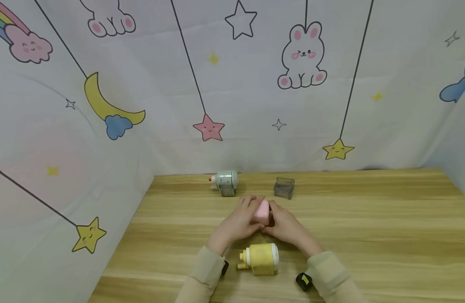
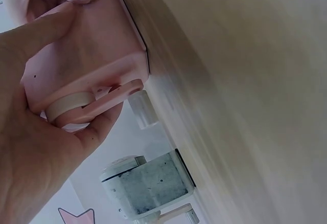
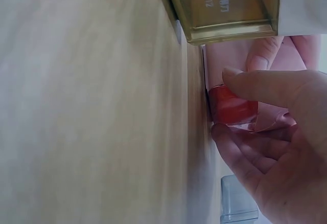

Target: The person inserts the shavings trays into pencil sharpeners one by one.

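Observation:
A pink crank pencil sharpener [image 1: 261, 212] stands at the middle of the wooden table, between the two hands. My left hand [image 1: 240, 219] grips its body from the left, with the fingers over the top. The sharpener's crank arm [image 2: 115, 100] and pale handle knob show on the side under that hand. My right hand [image 1: 287, 225] pinches a red see-through shavings drawer [image 3: 232, 106] between thumb and fingers, at the right side of the pink body. Most of this drawer is hidden in the head view.
A yellow crank sharpener [image 1: 262, 259] stands close in front, between the forearms. Farther back are a grey-green sharpener [image 1: 226, 183] and a clear grey box [image 1: 284, 187]. A printed cloth [image 1: 247, 97] hangs behind the table [image 1: 387, 227].

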Demonstrator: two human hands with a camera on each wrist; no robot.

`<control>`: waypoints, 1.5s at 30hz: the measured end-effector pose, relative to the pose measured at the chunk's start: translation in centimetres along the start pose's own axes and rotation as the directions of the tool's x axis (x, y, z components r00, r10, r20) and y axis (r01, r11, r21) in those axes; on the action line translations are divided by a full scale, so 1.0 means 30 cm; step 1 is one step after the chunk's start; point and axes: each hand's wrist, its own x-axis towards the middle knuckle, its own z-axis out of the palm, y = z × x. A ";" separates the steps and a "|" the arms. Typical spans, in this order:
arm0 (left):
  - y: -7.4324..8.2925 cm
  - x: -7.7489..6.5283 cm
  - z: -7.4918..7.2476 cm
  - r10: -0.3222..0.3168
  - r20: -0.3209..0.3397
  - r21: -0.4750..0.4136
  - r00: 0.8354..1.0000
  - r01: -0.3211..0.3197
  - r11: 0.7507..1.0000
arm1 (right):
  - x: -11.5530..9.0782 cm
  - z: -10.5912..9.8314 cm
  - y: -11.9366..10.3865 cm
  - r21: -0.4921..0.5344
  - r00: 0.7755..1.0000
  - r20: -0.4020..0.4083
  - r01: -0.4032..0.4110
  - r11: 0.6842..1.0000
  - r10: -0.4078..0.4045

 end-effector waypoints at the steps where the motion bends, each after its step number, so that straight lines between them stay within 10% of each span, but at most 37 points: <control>1: -0.001 -0.002 -0.001 -0.004 -0.001 -0.001 1.000 0.004 1.000 | -0.001 0.002 0.001 0.006 1.000 0.000 0.002 1.000 -0.002; 32: -0.023 -0.023 -0.014 -0.036 -0.074 0.036 0.997 0.039 0.999 | -0.026 -0.029 0.026 -0.169 0.995 -0.072 0.049 0.984 -0.062; 45: -0.046 -0.024 -0.043 -0.035 -0.261 0.210 0.965 0.092 0.973 | -0.008 -0.074 0.054 -0.314 0.965 -0.249 -0.001 0.949 -0.081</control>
